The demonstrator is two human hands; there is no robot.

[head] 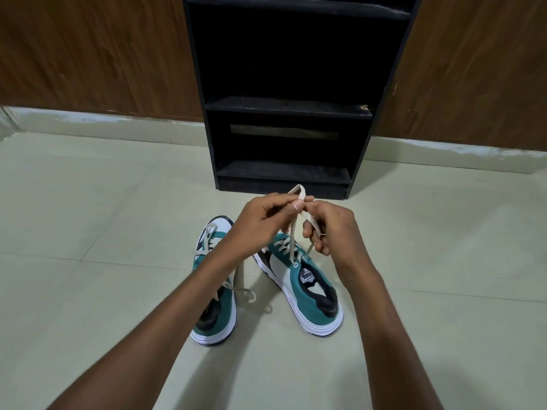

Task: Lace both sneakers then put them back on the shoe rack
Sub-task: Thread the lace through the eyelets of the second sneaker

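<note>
Two teal-and-white sneakers stand on the tiled floor, heels toward me. The left sneaker (217, 315) is partly hidden under my left forearm; its beige lace lies loose beside it. The right sneaker (307, 288) has its beige lace (291, 241) pulled up taut from the top eyelets. My left hand (260, 223) pinches a loop of that lace above the shoe. My right hand (331, 229) grips the other strand right beside it. Both hands touch at the fingertips.
A black shoe rack (291, 110) with bare shelves stands against the brown wooden wall, just beyond the sneakers. Pale floor tiles (103, 217) spread out on both sides and toward me.
</note>
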